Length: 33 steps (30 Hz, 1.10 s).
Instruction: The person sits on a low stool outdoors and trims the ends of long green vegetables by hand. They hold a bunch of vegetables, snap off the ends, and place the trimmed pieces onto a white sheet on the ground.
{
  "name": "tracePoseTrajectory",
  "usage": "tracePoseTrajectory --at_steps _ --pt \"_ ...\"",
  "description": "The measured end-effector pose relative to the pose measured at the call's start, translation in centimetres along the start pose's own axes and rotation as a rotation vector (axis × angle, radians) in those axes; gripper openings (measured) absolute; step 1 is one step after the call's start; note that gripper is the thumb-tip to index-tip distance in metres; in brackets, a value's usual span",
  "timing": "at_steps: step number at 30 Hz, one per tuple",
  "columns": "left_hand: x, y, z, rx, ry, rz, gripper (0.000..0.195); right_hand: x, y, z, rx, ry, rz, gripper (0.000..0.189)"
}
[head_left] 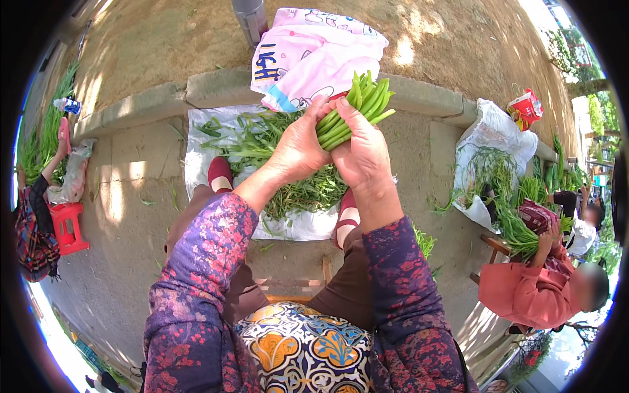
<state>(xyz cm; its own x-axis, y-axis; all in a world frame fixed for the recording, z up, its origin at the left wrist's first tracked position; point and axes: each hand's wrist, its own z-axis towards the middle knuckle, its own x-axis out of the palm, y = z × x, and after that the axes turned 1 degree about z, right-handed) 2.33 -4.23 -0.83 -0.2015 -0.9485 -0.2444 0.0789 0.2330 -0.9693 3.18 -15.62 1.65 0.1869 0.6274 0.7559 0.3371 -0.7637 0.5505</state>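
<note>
Both my hands hold one bunch of trimmed green vegetable stems [369, 102], above the ground between my knees. My left hand [300, 140] grips it from the left, and my right hand [361, 152] cups its lower right side. The thumbs meet near the middle of the bunch, and the palms hide part of the stems. Below lies a heap of loose leaves and cut stalks [309, 194] on a white woven plastic sheet [195, 172]. Beyond my fingertips, a pink printed cloth [319, 56] drapes over the kerb; a bit of red shows behind the bunch.
A stone kerb [147, 105] runs across, with bare soil behind it and a grey post [249, 19]. At right, a seated person [535, 294] handles long greens beside another white sheet [496, 125] and a red packet [526, 109]. At left are a red plastic stool [69, 228] and another person [37, 226].
</note>
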Motion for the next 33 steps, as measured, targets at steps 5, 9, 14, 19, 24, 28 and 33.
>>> tracePoseTrajectory --at_steps 5,9,14,19,24,28,33 --pt "-2.1 -2.1 -0.2 -0.189 0.191 -0.175 0.047 0.7 1.9 -1.2 0.052 0.138 -0.066 0.036" --pt "-5.5 -0.7 -1.6 -0.157 -0.041 -0.219 0.038 -1.1 2.8 -1.2 0.025 0.038 -0.163 0.052" --pt "-14.8 -2.5 -6.1 -0.104 -0.363 0.151 0.034 -4.1 4.2 -3.9 0.06 -0.043 -0.116 0.039" --pt "-26.1 0.2 -17.5 -0.11 -0.725 0.312 0.032 -5.1 2.3 -8.7 0.048 -0.195 -0.48 0.034" --pt "-32.3 3.8 -33.2 -0.325 -1.075 0.509 0.035 -6.0 0.9 -10.9 -0.062 -0.138 -0.769 0.03" --pt "-33.1 6.2 -45.3 -0.54 -1.22 0.645 0.039 -6.3 0.7 -11.2 -0.099 -0.171 -0.833 0.029" --pt "-33.5 7.4 -57.3 -0.649 -1.267 0.836 0.041 -6.3 0.6 -9.5 -0.028 -0.166 -0.915 0.029"
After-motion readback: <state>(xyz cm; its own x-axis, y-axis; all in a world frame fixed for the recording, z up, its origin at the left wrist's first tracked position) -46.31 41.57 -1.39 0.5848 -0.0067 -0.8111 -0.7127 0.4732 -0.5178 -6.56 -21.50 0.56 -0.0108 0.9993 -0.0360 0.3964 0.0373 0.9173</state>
